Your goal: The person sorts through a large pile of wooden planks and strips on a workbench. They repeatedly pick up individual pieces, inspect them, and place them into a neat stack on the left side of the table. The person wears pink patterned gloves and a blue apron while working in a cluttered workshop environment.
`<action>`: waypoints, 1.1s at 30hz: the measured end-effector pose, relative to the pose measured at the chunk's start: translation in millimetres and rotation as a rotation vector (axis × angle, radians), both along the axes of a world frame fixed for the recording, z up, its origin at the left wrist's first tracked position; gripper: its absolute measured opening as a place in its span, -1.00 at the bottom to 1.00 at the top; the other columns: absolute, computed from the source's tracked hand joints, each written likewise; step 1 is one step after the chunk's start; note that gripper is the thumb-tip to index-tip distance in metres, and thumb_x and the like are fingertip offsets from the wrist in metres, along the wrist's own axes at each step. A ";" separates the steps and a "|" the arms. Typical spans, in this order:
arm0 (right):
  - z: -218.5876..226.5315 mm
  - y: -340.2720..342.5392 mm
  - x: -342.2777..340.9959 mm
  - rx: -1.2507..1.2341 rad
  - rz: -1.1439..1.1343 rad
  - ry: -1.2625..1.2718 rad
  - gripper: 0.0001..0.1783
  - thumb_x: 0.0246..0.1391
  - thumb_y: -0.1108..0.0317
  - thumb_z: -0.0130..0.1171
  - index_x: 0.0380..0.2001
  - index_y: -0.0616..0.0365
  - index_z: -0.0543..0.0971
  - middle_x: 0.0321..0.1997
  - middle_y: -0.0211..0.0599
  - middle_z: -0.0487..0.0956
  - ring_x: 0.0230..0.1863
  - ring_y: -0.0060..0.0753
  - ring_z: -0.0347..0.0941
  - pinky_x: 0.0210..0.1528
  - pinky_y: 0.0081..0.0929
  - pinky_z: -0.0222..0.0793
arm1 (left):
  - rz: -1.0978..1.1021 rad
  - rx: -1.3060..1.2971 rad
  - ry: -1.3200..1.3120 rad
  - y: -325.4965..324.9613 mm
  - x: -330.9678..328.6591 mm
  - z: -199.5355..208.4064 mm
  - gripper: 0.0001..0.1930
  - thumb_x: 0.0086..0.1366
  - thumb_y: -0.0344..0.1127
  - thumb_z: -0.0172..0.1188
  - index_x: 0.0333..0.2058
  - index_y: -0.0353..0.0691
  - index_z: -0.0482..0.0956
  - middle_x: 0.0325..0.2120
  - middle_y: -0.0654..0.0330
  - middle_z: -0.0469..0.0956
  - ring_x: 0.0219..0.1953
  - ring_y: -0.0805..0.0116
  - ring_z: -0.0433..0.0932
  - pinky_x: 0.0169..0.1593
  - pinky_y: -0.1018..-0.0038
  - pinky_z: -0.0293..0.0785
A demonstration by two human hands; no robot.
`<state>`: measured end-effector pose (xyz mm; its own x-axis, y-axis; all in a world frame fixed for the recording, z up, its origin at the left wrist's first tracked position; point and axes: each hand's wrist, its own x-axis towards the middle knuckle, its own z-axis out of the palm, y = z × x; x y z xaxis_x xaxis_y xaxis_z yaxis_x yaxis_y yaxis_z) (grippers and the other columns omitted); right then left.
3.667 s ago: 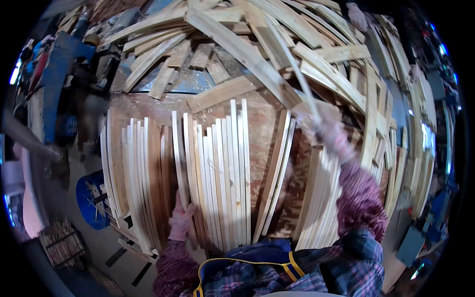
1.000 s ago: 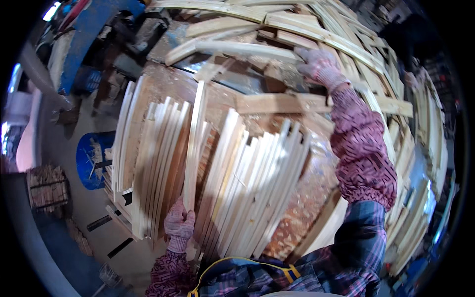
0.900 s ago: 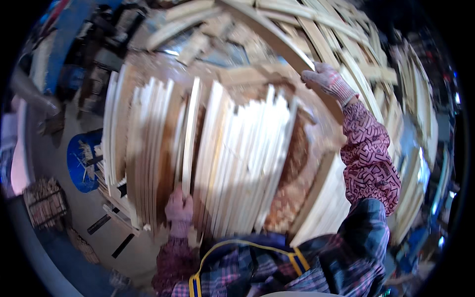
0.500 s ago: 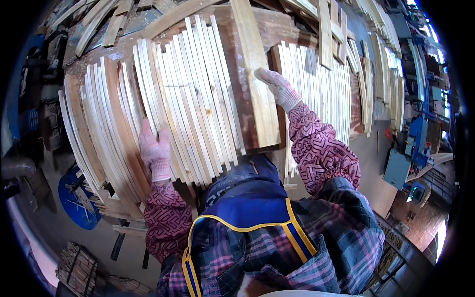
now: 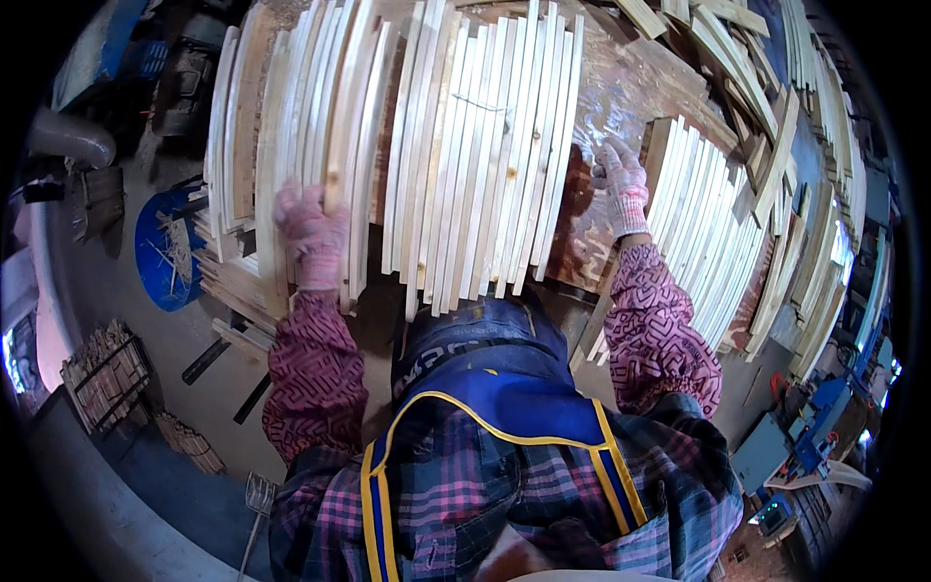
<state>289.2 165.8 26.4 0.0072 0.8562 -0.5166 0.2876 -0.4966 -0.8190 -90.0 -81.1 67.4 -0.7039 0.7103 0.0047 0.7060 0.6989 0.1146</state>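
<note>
My left hand (image 5: 312,233), in a pale pinkish knit glove, is closed around the near end of a narrow wooden strip (image 5: 335,160) in the left row. To its right lies a row of pale wooden strips (image 5: 485,145), set side by side. My right hand (image 5: 621,184), gloved the same way, is over the bare brown panel (image 5: 584,238) between that row and the right-hand row of strips (image 5: 708,204). Its fingers are loosely bent and apart, with nothing visible in them. Patterned pink sleeves cover both forearms.
Loose boards (image 5: 747,78) lie heaped at the far right. A blue round tub (image 5: 165,247) with wood scraps stands on the floor at left, near bundled sticks (image 5: 105,373). Blue machinery (image 5: 805,427) stands at the lower right.
The wide board under my right hand is gone from between the rows, and that hand is now over the bare panel. My left hand has closed on a strip. The view has shifted left.
</note>
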 end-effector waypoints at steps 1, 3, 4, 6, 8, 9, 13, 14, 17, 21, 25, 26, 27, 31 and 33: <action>-0.4 -0.4 2.3 -0.007 0.036 -0.033 -0.55 0.30 0.25 0.12 0.20 0.17 0.46 -0.34 -0.42 0.54 -0.46 -0.62 0.43 -0.43 -0.59 0.45 | 0.025 -0.081 0.050 4.5 -12.0 -12.0 -0.52 0.01 -0.28 0.34 -0.02 -0.01 0.53 0.18 0.07 0.36 0.17 0.08 0.34 0.16 0.21 0.41; -6.7 1.3 5.6 -0.020 0.075 -0.113 -0.55 0.31 0.23 0.11 0.19 0.20 0.46 -0.32 -0.43 0.55 -0.43 -0.61 0.44 -0.42 -0.59 0.45 | -0.002 -0.143 0.154 16.8 -6.1 -19.1 -0.43 0.04 -0.30 0.31 0.10 0.06 0.46 0.21 0.07 0.32 0.21 0.07 0.31 0.17 0.20 0.42; -13.0 3.6 5.9 -0.034 0.110 -0.079 -0.55 0.30 0.22 0.11 0.19 0.19 0.46 -0.23 -0.37 0.57 -0.38 -0.59 0.47 -0.42 -0.60 0.46 | -0.049 -0.118 0.207 25.9 -0.8 -16.2 -0.39 0.06 -0.30 0.28 0.16 0.08 0.42 0.21 0.06 0.34 0.23 0.07 0.30 0.20 0.20 0.40; -14.9 12.7 -7.9 -0.038 0.102 -0.025 -0.53 0.31 0.15 0.10 0.18 0.17 0.47 -0.15 -0.30 0.58 -0.28 -0.49 0.51 -0.33 -0.52 0.50 | -0.165 0.016 0.210 45.5 11.4 -20.9 -0.35 0.12 -0.31 0.24 0.24 0.08 0.36 0.21 0.05 0.35 0.27 0.07 0.31 0.25 0.20 0.38; -43.6 22.5 1.8 -0.021 0.119 -0.079 -0.39 0.27 0.01 0.13 0.24 0.18 0.42 0.05 -0.20 0.60 -0.08 -0.31 0.52 -0.05 -0.38 0.48 | -0.336 0.265 0.111 80.8 20.5 -39.5 -0.36 0.18 -0.33 0.20 0.28 0.03 0.33 0.21 0.04 0.36 0.28 0.07 0.33 0.28 0.21 0.37; -48.7 34.7 -7.8 0.074 0.225 -0.209 -0.38 0.25 -0.04 0.11 0.20 0.20 0.46 0.03 -0.11 0.61 -0.02 -0.24 0.53 0.01 -0.33 0.45 | -0.567 0.368 0.022 94.7 17.0 -51.6 -0.41 0.27 -0.31 0.13 0.30 -0.05 0.30 0.23 0.02 0.36 0.25 0.09 0.39 0.26 0.25 0.41; -22.8 50.4 -56.3 0.057 0.451 -0.595 -0.15 0.18 -0.38 -0.09 0.03 0.27 0.56 0.04 0.19 0.57 0.15 0.18 0.45 0.18 -0.12 0.34 | 0.010 0.347 -0.913 168.2 2.2 -88.5 -0.43 0.41 -0.09 0.07 0.31 -0.17 0.26 0.22 0.03 0.38 0.23 0.12 0.40 0.25 0.29 0.40; -13.4 56.8 -65.0 -0.050 0.538 -0.701 -0.13 0.21 -0.39 -0.12 0.06 0.31 0.53 0.10 0.25 0.52 0.22 0.15 0.40 0.25 -0.13 0.27 | 0.057 0.457 -0.893 171.3 4.6 -102.6 -0.34 0.38 -0.01 0.11 0.33 -0.19 0.19 0.20 0.01 0.40 0.24 0.14 0.39 0.26 0.30 0.37; -25.5 63.9 -55.6 -0.024 0.449 -0.716 -0.10 0.16 -0.42 -0.07 -0.02 0.35 0.55 -0.02 0.26 0.58 0.10 0.17 0.49 0.13 -0.09 0.37 | 0.172 0.325 -1.165 190.1 37.3 -78.9 -0.21 0.31 0.00 0.23 0.37 -0.22 0.10 0.15 -0.04 0.45 0.26 0.15 0.36 0.27 0.29 0.34; -13.4 75.8 -55.4 -0.085 0.493 -0.640 0.03 0.01 -0.50 0.07 0.01 0.44 0.50 0.02 0.25 0.56 0.12 0.10 0.49 0.15 -0.16 0.38 | 0.172 0.277 -1.432 156.5 33.0 -108.9 -0.28 0.27 -0.20 0.30 0.32 -0.24 0.20 0.07 -0.09 0.52 0.23 0.18 0.41 0.29 0.30 0.35; -6.5 74.7 -29.7 0.158 0.414 -0.578 0.07 -0.02 -0.46 0.15 0.16 0.42 0.42 0.05 0.23 0.52 0.14 0.13 0.45 0.19 -0.16 0.36 | 0.181 0.450 -1.642 166.2 51.9 -44.2 -0.27 0.09 -0.40 0.42 0.24 -0.25 0.32 0.00 0.03 0.57 0.00 0.20 0.59 0.09 0.33 0.58; 11.5 73.6 -27.6 0.388 0.504 -0.631 -0.10 0.02 -0.31 0.19 0.16 0.30 0.45 -0.01 0.18 0.53 0.06 0.13 0.48 0.11 -0.15 0.40 | 0.130 0.513 -1.675 165.4 47.9 -24.9 -0.24 0.03 -0.44 0.44 0.23 -0.25 0.33 -0.03 0.07 0.58 -0.03 0.21 0.61 0.01 0.36 0.63; 26.5 72.6 -20.9 0.621 0.564 -0.715 -0.25 0.07 -0.17 0.24 0.15 0.18 0.48 -0.08 0.12 0.54 -0.02 0.14 0.50 0.02 -0.14 0.44 | 0.057 0.550 -1.666 168.9 44.8 -0.7 -0.27 0.04 -0.44 0.43 0.21 -0.25 0.35 -0.05 0.07 0.59 -0.04 0.21 0.61 0.02 0.36 0.63; 130.2 87.2 -0.7 1.265 0.436 -0.437 -0.65 0.13 0.28 0.25 0.01 -0.09 0.60 -0.28 -0.16 0.58 -0.32 -0.09 0.57 -0.33 -0.28 0.49 | -0.246 0.612 -1.650 185.7 52.0 123.5 -0.35 0.06 -0.45 0.39 0.17 -0.34 0.40 -0.02 0.02 0.58 -0.02 0.16 0.62 0.04 0.34 0.62; 180.4 105.5 0.6 1.577 0.330 -0.414 -0.67 0.12 0.23 0.27 -0.02 -0.09 0.62 -0.27 -0.19 0.60 -0.36 -0.22 0.57 -0.37 -0.33 0.49 | -1.131 0.621 -1.338 221.3 -7.7 148.6 -0.37 0.08 -0.44 0.37 0.15 -0.43 0.42 -0.01 -0.03 0.58 0.02 0.12 0.61 0.12 0.29 0.56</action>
<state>289.8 271.3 206.8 -0.3616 0.4935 0.7910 0.5163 0.8125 -0.2709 -97.7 140.2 216.1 0.2891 0.9002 0.3258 -0.0164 -0.3357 0.9418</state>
